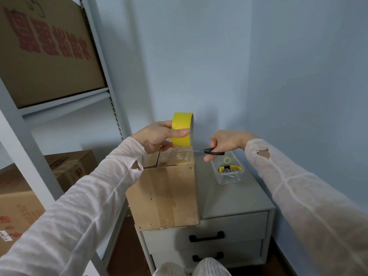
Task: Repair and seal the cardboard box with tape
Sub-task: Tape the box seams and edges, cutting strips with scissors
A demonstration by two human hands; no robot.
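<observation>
A brown cardboard box [165, 196] stands on a grey drawer cabinet [229, 192], with clear tape running over its top and down its front face. My left hand [157, 136] holds a yellow roll of tape [182, 129] upright just above the box's far top edge; a clear strip runs from the roll down onto the box. To the right of the box's far corner, my right hand [225, 143] grips black-handled scissors [211, 151], blades pointing left toward the strip.
A clear plastic tray [240, 181] on the cabinet's right side holds yellow-handled pliers [229, 168], a small tape roll [227, 160] and nails. A grey metal shelf [65, 102] on the left carries printed cartons. Blue walls close in behind and to the right.
</observation>
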